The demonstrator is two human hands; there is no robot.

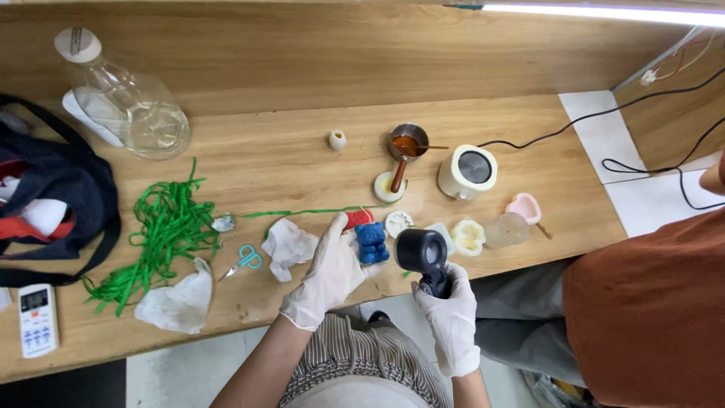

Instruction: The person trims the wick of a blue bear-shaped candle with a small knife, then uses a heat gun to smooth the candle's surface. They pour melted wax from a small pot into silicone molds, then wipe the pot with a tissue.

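Nearest the camera, the gloved left hand (330, 273) rests on the counter (302, 151), fingers closed on a blue bear figure (371, 242) with a red piece (358, 218) just behind, while the gloved right hand (451, 317) is clamped on a black heat gun (423, 255) aimed at it. Going by the white moulds (468, 236) lying emptied to the right, the bear looks cast already and finishing remains. Far left, a white remote (36, 319) lies near the edge; behind stands a clear bottle (124, 98) with a white cap.

Bright, even light from a ceiling strip (604, 11); sharp focus, edges slightly bowed.
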